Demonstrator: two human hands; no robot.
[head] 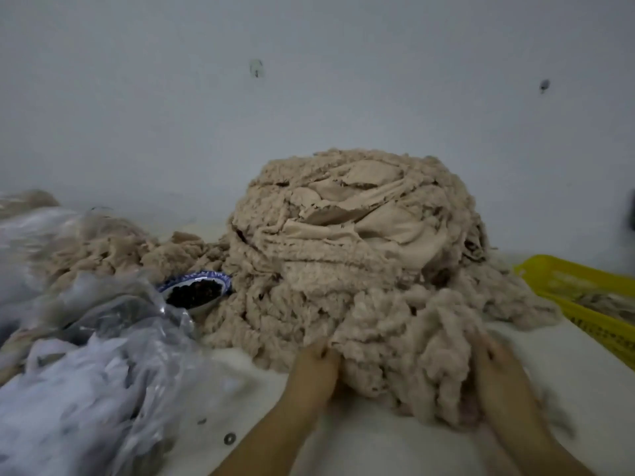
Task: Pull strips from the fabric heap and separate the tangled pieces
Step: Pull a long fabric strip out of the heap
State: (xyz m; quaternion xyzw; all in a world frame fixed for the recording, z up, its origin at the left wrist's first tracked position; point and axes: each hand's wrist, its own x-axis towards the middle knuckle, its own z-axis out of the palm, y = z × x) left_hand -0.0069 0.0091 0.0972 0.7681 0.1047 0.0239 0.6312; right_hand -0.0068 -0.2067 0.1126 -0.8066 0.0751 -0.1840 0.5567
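Left hand (314,369): fingers curled, gripping tangled clump (405,355) edge.
Right hand (498,376): fingers curled into clump, blurred.
Fabric heap (343,235): just beyond fingertips.

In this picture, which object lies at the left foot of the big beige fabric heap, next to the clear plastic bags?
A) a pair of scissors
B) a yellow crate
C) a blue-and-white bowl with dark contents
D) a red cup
C: the blue-and-white bowl, filled with something dark, sits against the left foot of the fabric heap, beside the plastic bags.
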